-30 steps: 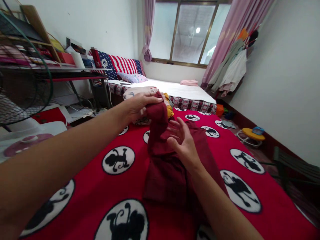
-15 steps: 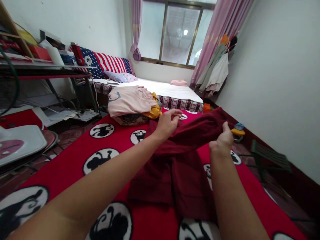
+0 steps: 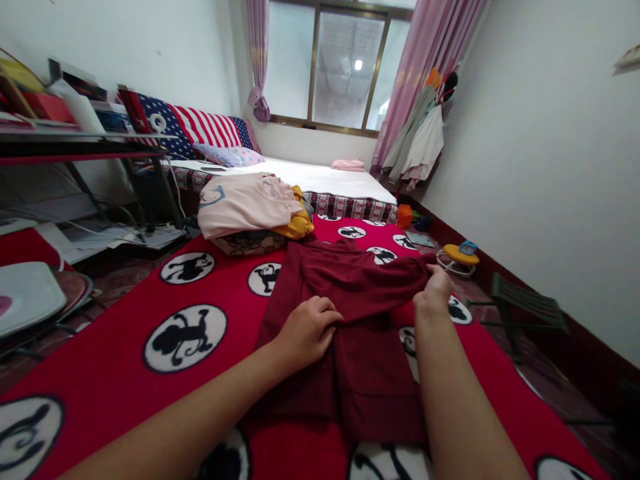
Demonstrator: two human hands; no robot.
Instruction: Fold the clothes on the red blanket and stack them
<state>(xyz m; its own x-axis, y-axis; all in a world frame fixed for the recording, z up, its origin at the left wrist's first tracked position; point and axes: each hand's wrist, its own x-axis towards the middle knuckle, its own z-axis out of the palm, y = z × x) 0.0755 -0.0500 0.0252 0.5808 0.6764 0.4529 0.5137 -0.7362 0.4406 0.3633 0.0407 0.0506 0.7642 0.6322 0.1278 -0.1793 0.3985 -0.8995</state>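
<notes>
A dark red garment [image 3: 350, 333] lies spread on a red blanket [image 3: 125, 360] printed with black monkeys in white circles. My left hand [image 3: 307, 330] rests on the garment's middle with its fingers curled into a fold of the cloth. My right hand [image 3: 434, 292] pinches the garment's right edge, where a folded band of cloth runs across between the two hands.
A pile of folded clothes [image 3: 245, 203], pink on top with yellow beside it, sits at the blanket's far end. Behind it is a bed [image 3: 325, 179] under a window. A desk [image 3: 85, 143] stands at left; a green folding stool [image 3: 525, 310] and a small yellow stool [image 3: 457, 255] stand at right.
Both hands have come down from holding the garment's upper part in the air; it now lies folded across the rest. My left hand moved down and toward me.
</notes>
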